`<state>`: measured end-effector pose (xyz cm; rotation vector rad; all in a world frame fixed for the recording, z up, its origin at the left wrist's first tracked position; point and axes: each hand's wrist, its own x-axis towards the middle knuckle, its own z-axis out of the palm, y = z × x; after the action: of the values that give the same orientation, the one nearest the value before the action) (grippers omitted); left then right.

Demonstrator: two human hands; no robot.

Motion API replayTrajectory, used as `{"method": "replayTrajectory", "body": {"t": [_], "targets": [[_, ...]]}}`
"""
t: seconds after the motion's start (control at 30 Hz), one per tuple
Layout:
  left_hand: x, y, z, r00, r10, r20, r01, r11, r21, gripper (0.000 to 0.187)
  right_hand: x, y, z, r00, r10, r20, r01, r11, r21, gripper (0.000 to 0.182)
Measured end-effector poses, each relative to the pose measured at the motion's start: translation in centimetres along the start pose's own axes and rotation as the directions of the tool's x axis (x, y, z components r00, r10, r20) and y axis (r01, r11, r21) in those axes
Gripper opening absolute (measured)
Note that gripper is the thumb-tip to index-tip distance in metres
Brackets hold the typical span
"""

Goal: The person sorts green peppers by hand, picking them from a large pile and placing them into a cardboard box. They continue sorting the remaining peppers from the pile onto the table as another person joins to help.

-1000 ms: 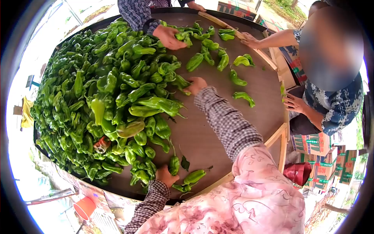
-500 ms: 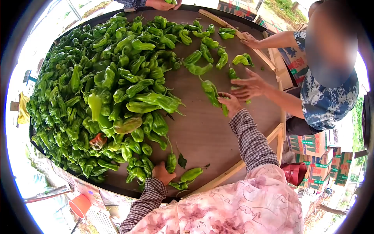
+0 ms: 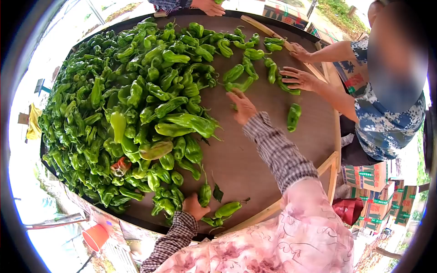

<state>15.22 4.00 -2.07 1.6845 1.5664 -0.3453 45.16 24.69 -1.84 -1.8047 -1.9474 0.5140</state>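
Near the tabletop's front edge, my left hand (image 3: 195,208) is curled at the lower end of a green pepper (image 3: 205,194) whose long stem points up. Another green pepper (image 3: 227,209) lies just to its right. My right hand (image 3: 243,108) reaches over the middle of the table, back upward, fingers bent down. A bit of green shows beneath it, most of that pepper being hidden. Just beyond its fingertips lies a curved green pepper (image 3: 240,85). The large heap of green peppers (image 3: 100,118) covers the left side, with one reddish, spoiled-looking pepper (image 3: 120,166) in it.
Across from me on the right, a person in a camouflage shirt (image 3: 387,123) has both hands over the table. Another person's hand (image 3: 209,6) is at the far edge. Wooden strips (image 3: 266,211) border the brown tabletop (image 3: 255,159). Printed cartons (image 3: 366,177) stand at the right.
My right hand has moved left and away from me, toward the heap; the pepper it touched no longer lies where it was. The co-worker's nearer hand has moved farther back. My left hand stays put.
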Motion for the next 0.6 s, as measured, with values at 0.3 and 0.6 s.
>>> {"method": "replayTrajectory", "body": {"t": [0.3, 0.6], "targets": [[0.2, -0.7, 1.0, 0.994, 0.070, -0.087, -0.075, 0.995, -0.058, 0.059, 7.4, 3.2, -2.8, 0.850, 0.431, 0.301, -0.209, 0.802, -0.560, 0.044], [0.2, -1.0, 1.0, 0.993, 0.085, -0.079, -0.090, 0.994, -0.060, 0.061, 10.2, -2.2, 0.3, 0.990, 0.008, -0.144, -0.020, 0.996, -0.084, 0.039]]}}
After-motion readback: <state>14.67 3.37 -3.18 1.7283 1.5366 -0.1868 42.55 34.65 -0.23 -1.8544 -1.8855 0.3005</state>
